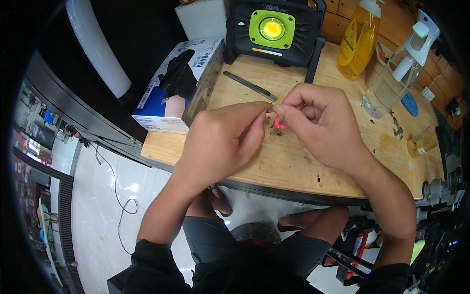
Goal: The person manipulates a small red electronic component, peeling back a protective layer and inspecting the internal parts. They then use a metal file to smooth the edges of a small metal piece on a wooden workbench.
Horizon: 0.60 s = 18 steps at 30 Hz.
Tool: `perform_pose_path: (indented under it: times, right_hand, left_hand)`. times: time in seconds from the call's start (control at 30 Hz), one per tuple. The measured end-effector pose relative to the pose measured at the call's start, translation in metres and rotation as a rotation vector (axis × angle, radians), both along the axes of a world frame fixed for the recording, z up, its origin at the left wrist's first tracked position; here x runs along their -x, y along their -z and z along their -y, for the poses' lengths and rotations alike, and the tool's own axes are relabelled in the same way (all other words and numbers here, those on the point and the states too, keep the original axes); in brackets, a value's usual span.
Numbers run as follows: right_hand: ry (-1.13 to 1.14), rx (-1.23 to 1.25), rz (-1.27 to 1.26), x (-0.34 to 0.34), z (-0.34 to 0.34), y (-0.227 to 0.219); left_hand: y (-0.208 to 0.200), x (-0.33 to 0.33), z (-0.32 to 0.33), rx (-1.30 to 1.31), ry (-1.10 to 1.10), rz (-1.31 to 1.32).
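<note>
Fingers (292, 116) of both hands are drawn into narrow pinches that meet tip to tip over the wooden bench (293, 181). Just below those tips shows a small pink piece (278, 125), bent in a loop-like curve, part of it hidden by the right thumb. Thumb and forefinger of the right hand (327, 125) seem closed on it; whether the left hand (215, 139) grips another end or merely touches, I cannot tell, because its own fingers cover the spot.

Judging by its size beside the thumb, the piece should weigh next to nothing, so a fine touch matters more than strength. Its bright colour suggests plastic or rubber, perhaps springy, but the view does not settle how stiff it is. Bare skin ought to grip it well unless it is damp or greasy. Something this slight could bend or slip if squeezed hard, so the surest hold is probably with the finger pads laid flat on its sides, leaving the curved end free. Dark crumbs (318, 180) lie scattered on the bench, and a slim grey tool (249, 86) rests just beyond the hands
</note>
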State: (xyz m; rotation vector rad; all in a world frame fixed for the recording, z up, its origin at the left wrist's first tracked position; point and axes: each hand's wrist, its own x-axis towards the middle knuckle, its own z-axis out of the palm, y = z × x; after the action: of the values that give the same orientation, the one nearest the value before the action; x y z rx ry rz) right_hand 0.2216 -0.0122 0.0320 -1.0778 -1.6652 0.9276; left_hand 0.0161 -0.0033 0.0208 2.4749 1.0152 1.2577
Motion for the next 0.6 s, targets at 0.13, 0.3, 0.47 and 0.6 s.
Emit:
perform_pose_path:
  times: [0.13, 0.3, 0.47, 0.6]
  right_hand:
    - [-0.007, -0.049, -0.008, 0.0, -0.003, 0.002]
    - [-0.009, -0.075, 0.013, 0.0, -0.003, 0.006]
    - [-0.009, -0.061, 0.016, 0.002, -0.002, 0.004]
    - [0.008, -0.064, 0.014, 0.001, -0.003, 0.004]
  left_hand:
    - [-0.002, 0.007, -0.005, -0.08, 0.03, -0.056]
    - [-0.01, 0.013, -0.004, -0.064, 0.059, -0.144]
    - [-0.019, 0.015, -0.01, -0.106, 0.107, -0.278]
    - [-0.023, 0.013, -0.01, -0.105, 0.089, -0.311]
